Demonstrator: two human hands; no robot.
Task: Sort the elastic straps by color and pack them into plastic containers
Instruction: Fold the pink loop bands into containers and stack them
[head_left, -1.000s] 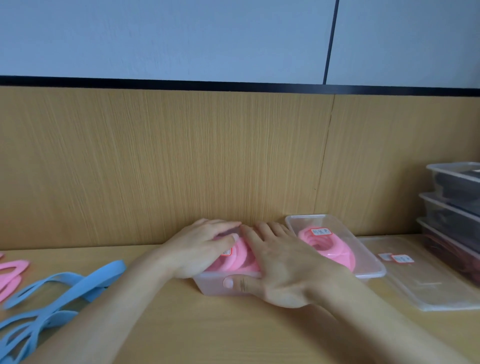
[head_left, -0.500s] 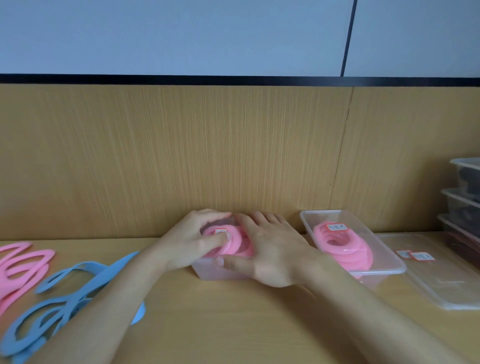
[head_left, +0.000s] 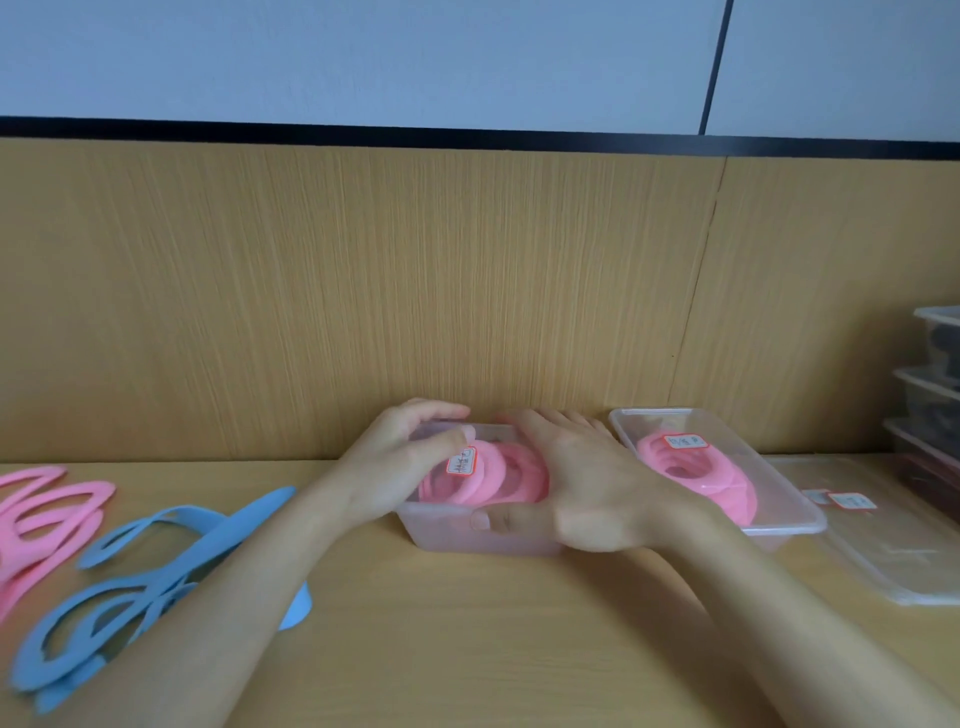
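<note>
A clear plastic container (head_left: 447, 532) stands at the middle of the table against the wooden back panel, with coiled pink straps (head_left: 498, 478) inside. A white label with a red edge (head_left: 461, 460) shows over the straps, seemingly on a clear lid. My left hand (head_left: 395, 467) grips the container's far left corner, fingers curled over the top. My right hand (head_left: 587, 483) covers the right half, thumb pressed on the front wall. Loose blue straps (head_left: 156, 561) and loose pink straps (head_left: 47, 514) lie on the table at the left.
Right of my hands sits a second lidded container (head_left: 795, 525) of pink straps (head_left: 696, 473). Flat clear lids with labels (head_left: 893, 551) lie beyond it. A stack of three containers with dark contents (head_left: 930, 405) stands at the right edge. The wooden panel (head_left: 467, 291) closes off the back.
Both hands stay on the middle container. My left thumb has shifted so the label now shows. The view has swung left, bringing more loose straps into sight.
</note>
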